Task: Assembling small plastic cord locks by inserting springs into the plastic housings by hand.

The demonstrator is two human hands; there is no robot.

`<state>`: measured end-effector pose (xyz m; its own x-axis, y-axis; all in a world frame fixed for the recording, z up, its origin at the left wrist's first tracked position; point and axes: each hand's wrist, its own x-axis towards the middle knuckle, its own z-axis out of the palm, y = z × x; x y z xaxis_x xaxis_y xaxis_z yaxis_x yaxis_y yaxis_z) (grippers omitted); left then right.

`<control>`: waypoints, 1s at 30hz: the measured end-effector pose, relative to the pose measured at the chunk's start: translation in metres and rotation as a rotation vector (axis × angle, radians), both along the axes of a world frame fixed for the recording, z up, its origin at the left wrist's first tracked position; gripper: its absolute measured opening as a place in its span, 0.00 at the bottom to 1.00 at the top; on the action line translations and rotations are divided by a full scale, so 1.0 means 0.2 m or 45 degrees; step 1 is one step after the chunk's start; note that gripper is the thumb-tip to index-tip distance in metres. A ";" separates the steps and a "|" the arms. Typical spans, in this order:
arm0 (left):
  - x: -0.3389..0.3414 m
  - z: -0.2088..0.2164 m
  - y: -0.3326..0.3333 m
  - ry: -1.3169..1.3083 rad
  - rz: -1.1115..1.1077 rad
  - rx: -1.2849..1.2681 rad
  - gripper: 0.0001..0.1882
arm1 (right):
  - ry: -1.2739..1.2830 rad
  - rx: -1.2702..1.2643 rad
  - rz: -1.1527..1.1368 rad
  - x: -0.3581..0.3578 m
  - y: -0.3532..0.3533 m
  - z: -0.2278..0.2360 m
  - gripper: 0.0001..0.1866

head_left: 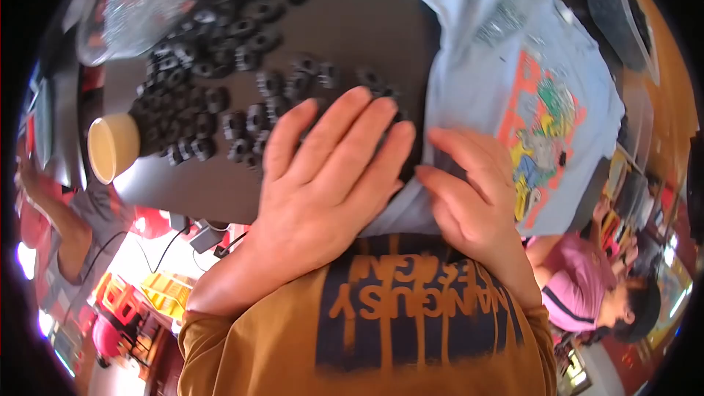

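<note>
My left hand [323, 169] lies flat over the dark table [359, 15], its fingers stretched and slightly apart. Small black pieces [253, 117], ring-like with holes, sit just beyond and beside its fingertips. Whatever is beneath the palm is hidden. To the right, my right hand [477, 198] is at the near edge of a light blue printed cloth [469, 81]. Its thumb and index finger are apart, with a gap between them, and nothing shows in them. The cloth looks like a shirt and drapes over the table's right side.
A large heap of the same black pieces [198, 51] spreads over the table's far left. A yellowish round cup [114, 148] stands at the left edge, near a clear plastic bag [150, 0]. Other people [587, 279] sit at right and left. Cables [183, 231] hang below the near edge.
</note>
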<state>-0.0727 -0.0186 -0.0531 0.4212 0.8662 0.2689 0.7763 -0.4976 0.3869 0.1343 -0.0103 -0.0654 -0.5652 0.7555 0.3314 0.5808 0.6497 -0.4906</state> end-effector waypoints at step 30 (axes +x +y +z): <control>-0.43 -0.01 -0.08 0.018 0.583 0.139 0.19 | -0.045 -0.087 -0.116 -0.07 0.00 0.04 0.15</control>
